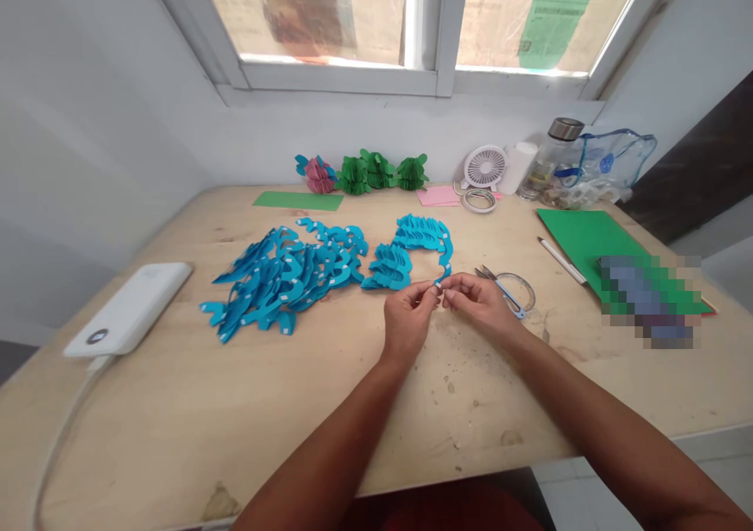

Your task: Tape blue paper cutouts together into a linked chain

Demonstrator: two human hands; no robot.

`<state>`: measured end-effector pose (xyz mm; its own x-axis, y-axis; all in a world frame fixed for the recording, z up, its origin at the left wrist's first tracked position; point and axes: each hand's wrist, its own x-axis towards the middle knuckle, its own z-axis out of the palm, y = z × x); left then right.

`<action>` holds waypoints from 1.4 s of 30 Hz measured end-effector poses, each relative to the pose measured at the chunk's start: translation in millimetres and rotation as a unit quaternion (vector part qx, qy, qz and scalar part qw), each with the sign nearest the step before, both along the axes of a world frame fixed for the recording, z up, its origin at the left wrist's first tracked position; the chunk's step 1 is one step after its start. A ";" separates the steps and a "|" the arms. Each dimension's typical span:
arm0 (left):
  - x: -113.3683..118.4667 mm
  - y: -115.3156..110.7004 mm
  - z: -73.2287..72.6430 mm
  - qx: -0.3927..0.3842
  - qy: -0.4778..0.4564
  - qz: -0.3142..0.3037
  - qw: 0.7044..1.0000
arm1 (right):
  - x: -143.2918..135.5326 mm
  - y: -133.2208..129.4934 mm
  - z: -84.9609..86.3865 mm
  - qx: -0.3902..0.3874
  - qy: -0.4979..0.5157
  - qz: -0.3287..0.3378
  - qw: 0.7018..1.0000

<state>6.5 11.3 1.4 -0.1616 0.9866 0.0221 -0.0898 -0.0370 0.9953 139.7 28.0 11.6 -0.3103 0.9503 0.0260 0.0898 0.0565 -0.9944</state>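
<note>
Two-handed, pinching a tiny white piece (pixel 438 286) between fingers (pixel 432 296) right of frame centre, just below the upward-curving blue paper strip (pixel 445 270).

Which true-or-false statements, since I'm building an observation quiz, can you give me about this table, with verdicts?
1. The left hand and right hand are close together. True.
2. The scissors lie left of both hands. False: the scissors lie beside the right hand.
3. The small fan stands left of the clear bottle. True.
4. The white device has no cable attached. False: a white cable is plugged into it.
5. All four folded paper figures are green. False: one figure is pink and blue.
</note>
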 end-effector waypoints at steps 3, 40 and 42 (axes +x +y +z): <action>-0.2 -0.5 -1.5 0.011 0.032 -0.005 0.999 | 0.2 0.6 -0.1 0.008 -0.009 -0.004 1.000; -0.3 -3.3 -2.0 0.104 0.270 0.081 0.954 | 0.5 1.3 -2.3 -0.115 0.037 -0.011 0.993; 0.3 -3.6 -1.5 0.100 0.264 0.079 0.956 | 0.8 2.3 -3.6 -0.112 0.019 -0.026 0.993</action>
<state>6.8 7.7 -0.1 -0.2232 0.9182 0.3272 0.4449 -0.2027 0.8723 140.5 30.3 8.0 -0.2641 0.9480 -0.1776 0.0485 -0.1709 -0.9841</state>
